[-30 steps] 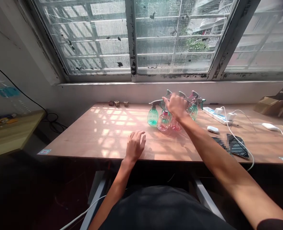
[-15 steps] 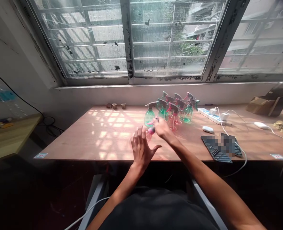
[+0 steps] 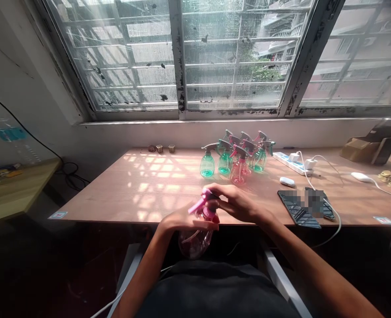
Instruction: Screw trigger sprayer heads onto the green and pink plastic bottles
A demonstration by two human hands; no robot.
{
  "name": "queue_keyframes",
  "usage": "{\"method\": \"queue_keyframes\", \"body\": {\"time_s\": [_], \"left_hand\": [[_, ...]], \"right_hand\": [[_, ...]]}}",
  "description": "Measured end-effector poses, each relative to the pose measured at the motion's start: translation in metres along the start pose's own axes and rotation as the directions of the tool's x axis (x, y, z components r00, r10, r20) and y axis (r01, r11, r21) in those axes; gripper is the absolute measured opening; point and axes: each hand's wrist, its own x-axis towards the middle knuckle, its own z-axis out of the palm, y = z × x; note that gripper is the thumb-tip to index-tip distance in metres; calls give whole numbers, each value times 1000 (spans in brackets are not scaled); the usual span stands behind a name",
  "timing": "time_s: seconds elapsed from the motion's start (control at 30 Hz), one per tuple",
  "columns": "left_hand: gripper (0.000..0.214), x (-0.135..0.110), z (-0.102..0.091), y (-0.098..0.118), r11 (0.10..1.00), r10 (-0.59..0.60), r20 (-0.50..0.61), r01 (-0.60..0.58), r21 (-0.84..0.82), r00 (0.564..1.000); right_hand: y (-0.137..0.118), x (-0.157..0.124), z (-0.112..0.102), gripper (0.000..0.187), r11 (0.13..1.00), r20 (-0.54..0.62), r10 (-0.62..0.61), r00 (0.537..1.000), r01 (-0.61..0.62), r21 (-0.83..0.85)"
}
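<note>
A clear pinkish spray bottle (image 3: 195, 244) with a pink and dark trigger head is held tilted, past the table's front edge and close to my body. My left hand (image 3: 185, 220) is wrapped round the bottle's upper part, just below the head. On the trigger head, the fingers of my right hand (image 3: 233, 202) are closed. Farther back stands a group of spray bottles: a green spray bottle (image 3: 207, 165) at its left, a red spray bottle (image 3: 238, 171) at its front, and several more behind.
On the wooden table (image 3: 109, 190), a white power strip (image 3: 290, 163), a small white case (image 3: 287, 181) and dark phones (image 3: 299, 211) lie to the right. A cardboard box (image 3: 361, 148) is at the far right. Small square objects (image 3: 159, 149) sit by the wall. A white cable crosses the front edge.
The pink-headed spray bottle has come from above the table toward my body. My left hand, stretched out before, now grips the bottle; my right hand came along, still on its head.
</note>
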Motion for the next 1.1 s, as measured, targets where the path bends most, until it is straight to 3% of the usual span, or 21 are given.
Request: {"method": "queue_keyframes", "body": {"time_s": [0.1,0.13,0.17,0.23,0.3,0.33,0.37,0.43,0.5,0.53,0.6,0.7,0.8,0.87,0.93,1.0,1.03,1.1], "left_hand": [[63,2,1,4,978,64,304,1,-210,950],[67,3,2,4,965,81,354,16,-261,932],[67,4,4,5,953,89,382,32,-301,920],[58,6,8,6,933,85,398,68,-354,913],[44,7,13,8,918,60,390,103,-384,919],[39,8,15,8,910,46,387,121,-397,921],[34,10,17,8,902,34,386,138,-409,922],[28,12,19,7,884,20,390,166,-437,921],[27,12,21,3,858,19,397,189,-477,917],[28,10,23,2,839,20,392,198,-506,920],[30,1,28,-1,786,13,333,196,-587,943],[31,-19,43,-2,695,-39,127,118,-710,991],[34,-31,55,-2,646,-101,-20,51,-762,995],[36,-31,53,-4,654,-137,-83,27,-756,987],[37,-27,36,-6,693,-167,-169,-7,-721,971],[39,-21,6,-9,753,-191,-316,-68,-654,929],[37,-19,-11,-10,790,-202,-404,-95,-605,892],[35,-14,-48,-14,869,-203,-594,-137,-476,778]], "right_hand": [[-10,-32,-37,29,992,189,-101,977,84,98],[-12,-43,-48,28,994,175,-73,982,58,94],[-13,-53,-57,25,995,137,8,991,-22,98],[-12,-71,-64,57,968,86,178,980,-190,163],[-11,-80,-59,82,929,112,260,959,-280,243],[-12,-80,-53,84,922,139,261,955,-289,258],[-13,-78,-46,81,925,164,246,955,-282,254],[-16,-68,-34,51,947,214,167,963,-217,238],[-17,-57,-25,20,974,233,21,972,-73,216],[-15,-53,-22,20,983,220,-60,974,19,185],[-11,-49,-17,29,984,164,-177,970,172,44],[0,-52,-12,33,934,23,-285,958,283,-219],[15,-60,-14,35,881,-164,-360,918,278,-382],[30,-67,-18,33,888,-314,-315,896,161,-430],[52,-76,-23,27,889,-464,-226,856,-13,-457],[77,-90,-26,18,868,-560,-163,812,-152,-472],[91,-98,-26,17,854,-584,-138,800,-203,-479],[114,-116,-24,18,814,-597,-86,797,-290,-504]]}}
